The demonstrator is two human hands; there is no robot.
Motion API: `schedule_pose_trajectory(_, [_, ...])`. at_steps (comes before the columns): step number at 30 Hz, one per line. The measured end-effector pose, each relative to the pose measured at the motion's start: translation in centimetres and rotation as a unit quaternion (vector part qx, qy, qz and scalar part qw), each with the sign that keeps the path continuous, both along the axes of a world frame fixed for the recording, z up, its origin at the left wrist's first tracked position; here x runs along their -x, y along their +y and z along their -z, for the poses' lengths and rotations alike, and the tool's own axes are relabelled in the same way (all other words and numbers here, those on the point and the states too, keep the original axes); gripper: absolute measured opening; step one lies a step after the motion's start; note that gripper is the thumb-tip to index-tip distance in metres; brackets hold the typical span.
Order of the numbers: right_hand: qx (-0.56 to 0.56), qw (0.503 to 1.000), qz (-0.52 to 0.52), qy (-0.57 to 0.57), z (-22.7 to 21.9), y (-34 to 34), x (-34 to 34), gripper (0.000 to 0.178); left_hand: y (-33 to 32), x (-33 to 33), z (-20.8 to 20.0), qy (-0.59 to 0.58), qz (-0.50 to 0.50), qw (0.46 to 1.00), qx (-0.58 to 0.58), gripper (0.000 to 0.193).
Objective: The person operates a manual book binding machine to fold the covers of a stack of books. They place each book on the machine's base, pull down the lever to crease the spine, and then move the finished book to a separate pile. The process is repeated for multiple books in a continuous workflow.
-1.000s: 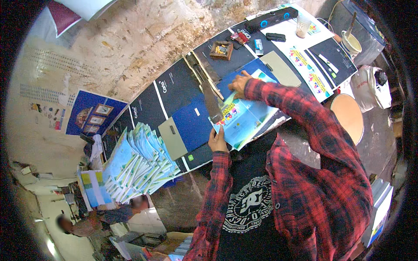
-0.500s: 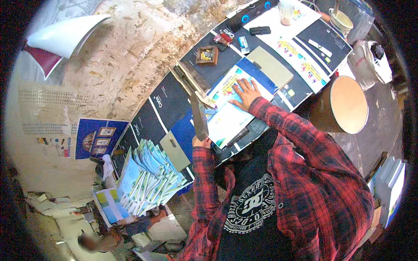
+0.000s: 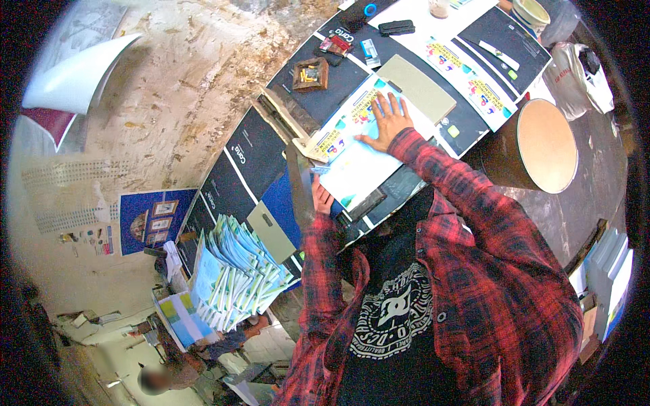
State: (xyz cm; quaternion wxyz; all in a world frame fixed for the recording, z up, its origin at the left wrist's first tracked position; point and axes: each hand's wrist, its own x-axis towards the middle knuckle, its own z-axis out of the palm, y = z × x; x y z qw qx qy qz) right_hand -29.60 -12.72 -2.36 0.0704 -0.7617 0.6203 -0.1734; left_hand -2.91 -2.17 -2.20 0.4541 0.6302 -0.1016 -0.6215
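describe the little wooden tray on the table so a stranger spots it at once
Start with the dark worktop along the stained wall. Near its wall-side edge, beyond the printed sheet under the right hand, sits the small wooden tray. Unlike the red packet and blue-and-white box nearby, it is squarish, open-topped and holds yellowish bits.

A drum [image 3: 547, 145] stands near a bag [image 3: 572, 81].

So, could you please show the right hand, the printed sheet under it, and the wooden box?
Right hand [image 3: 390, 126], head view: its back.
Printed sheet [image 3: 364, 160], head view: its pale area.
Wooden box [image 3: 309, 86], head view: its lower rim.
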Motion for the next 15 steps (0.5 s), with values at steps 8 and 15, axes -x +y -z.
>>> schedule_pose_trajectory(8, [-0.058, 0.998, 0.025, 0.003, -0.8, 0.2, -1.4, 0.122, 1.0, -2.4, 2.3, 0.005, 0.005, 1.000, 0.013, 0.048])
schedule_pose_trajectory(15, [-0.039, 0.997, -0.017, 0.064, -0.3, -0.3, -2.8, 0.119, -0.5, -0.5, 2.2, 0.008, -0.006, 1.000, 0.015, 0.050])
